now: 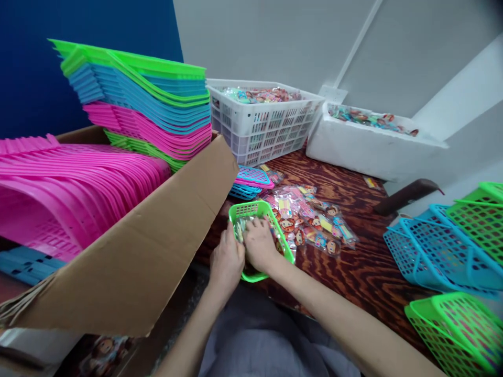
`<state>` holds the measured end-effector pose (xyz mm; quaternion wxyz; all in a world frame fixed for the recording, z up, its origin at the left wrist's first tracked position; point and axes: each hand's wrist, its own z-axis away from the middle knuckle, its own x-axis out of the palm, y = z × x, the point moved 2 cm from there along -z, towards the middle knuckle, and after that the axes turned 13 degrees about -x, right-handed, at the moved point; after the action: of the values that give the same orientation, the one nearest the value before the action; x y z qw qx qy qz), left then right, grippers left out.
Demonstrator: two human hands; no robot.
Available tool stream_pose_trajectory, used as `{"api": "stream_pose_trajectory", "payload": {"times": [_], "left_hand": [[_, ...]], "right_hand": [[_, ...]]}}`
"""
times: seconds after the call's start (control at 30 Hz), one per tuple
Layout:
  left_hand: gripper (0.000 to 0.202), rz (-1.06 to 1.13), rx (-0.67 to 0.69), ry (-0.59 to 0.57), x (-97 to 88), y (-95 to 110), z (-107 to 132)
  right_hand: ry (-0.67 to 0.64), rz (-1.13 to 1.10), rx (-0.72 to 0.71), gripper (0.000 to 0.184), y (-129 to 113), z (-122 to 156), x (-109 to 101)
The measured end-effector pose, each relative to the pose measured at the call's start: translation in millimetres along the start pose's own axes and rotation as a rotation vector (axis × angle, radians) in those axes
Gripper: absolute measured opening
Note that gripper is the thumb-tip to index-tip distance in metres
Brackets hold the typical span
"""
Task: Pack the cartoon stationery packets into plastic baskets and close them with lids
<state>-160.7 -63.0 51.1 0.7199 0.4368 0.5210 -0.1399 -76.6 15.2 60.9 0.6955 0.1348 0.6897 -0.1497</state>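
Note:
A small light-green plastic basket (283, 239) stands at the table's near edge, tilted slightly in view. My left hand (228, 256) is closed on its left rim. Inside the basket, my right hand (260, 243) reaches down with bent fingers among clear plastic packets (240, 226); the fingertips are partly hidden, so what they hold is unclear. Just right of the basket lies a loose spread of small clear packets (310, 220) with printed cartoon faces and coloured pieces. Behind it sits a short stack of blue and pink baskets (251, 180).
On the left, a cardboard box (157, 246) holds pink baskets (98, 188) and a tall stack of mixed baskets (149, 104). Packets fill a white crate (267, 128) and a white foam box (365, 144) at the back. Blue baskets (428, 246) and green ones (451, 319) stand right.

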Motion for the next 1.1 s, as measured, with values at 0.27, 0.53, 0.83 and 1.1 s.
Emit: {"api": "stream_pose_trajectory", "payload": {"times": [0.27, 0.53, 0.83, 1.1], "left_hand": [[0.054, 0.032, 0.040, -0.007, 3.3, -3.0, -0.2], [0.058, 0.047, 0.015, -0.054, 3.0, -0.3, 2.4], [0.056, 0.109, 0.015, -0.055, 5.2, -1.6, 3.4], [0.056, 0.117, 0.010, -0.041, 2.2, 0.5, 3.1]], "right_hand": [[-0.007, -0.074, -0.015, 0.029, 8.6, 14.8, -18.6], [-0.006, 0.172, 0.090, 0.032, -10.6, 2.7, -11.8], [-0.204, 0.126, 0.001, 0.043, -11.1, 13.8, -3.6], [-0.060, 0.086, 0.103, 0.028, -7.2, 5.5, 0.0]]}}
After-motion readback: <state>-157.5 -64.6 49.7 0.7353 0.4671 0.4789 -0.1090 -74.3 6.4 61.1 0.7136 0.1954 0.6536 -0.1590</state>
